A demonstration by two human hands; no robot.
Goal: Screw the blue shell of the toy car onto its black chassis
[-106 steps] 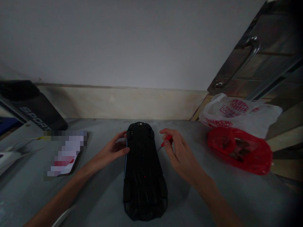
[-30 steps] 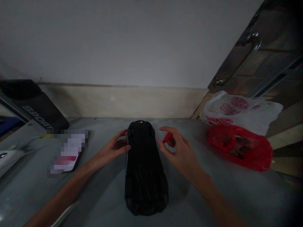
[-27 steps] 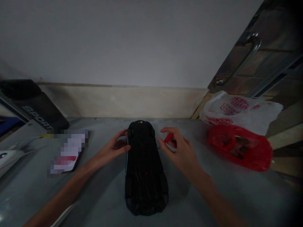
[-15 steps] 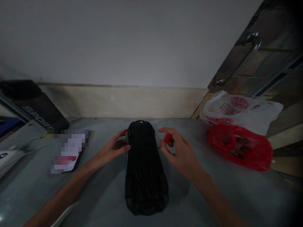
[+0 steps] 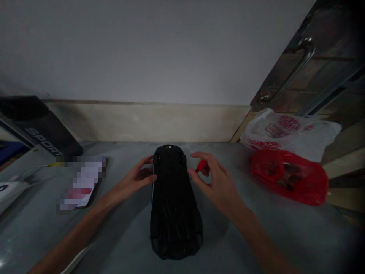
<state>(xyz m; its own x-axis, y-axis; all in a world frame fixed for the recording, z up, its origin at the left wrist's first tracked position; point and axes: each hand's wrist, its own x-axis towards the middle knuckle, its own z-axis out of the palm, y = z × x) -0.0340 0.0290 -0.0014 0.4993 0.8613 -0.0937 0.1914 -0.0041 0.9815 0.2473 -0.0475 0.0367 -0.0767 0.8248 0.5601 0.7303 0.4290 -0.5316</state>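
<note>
A toy car (image 5: 174, 198) lies upside down on the grey tabletop, its black underside and wheels facing up. My left hand (image 5: 141, 175) is closed on the car's left edge near the far end, thumb on the underside and fingers at the side. On the other side, my right hand (image 5: 212, 175) holds a small red-handled tool, seemingly a screwdriver (image 5: 202, 166), between thumb and fingers. The tool's tip is hidden behind my thumb beside the car's right edge. My right index finger reaches out over the handle.
At left are a phone (image 5: 85, 182), a black bottle (image 5: 42, 125) marked SPORT and a white object with a cable (image 5: 13, 192). A red plastic bag (image 5: 302, 182) and a white plastic bag (image 5: 291, 129) lie at right. Behind stands a wall (image 5: 154, 121).
My right thumb has shifted slightly left, closer to the car's edge. The car and my left hand stay almost in place.
</note>
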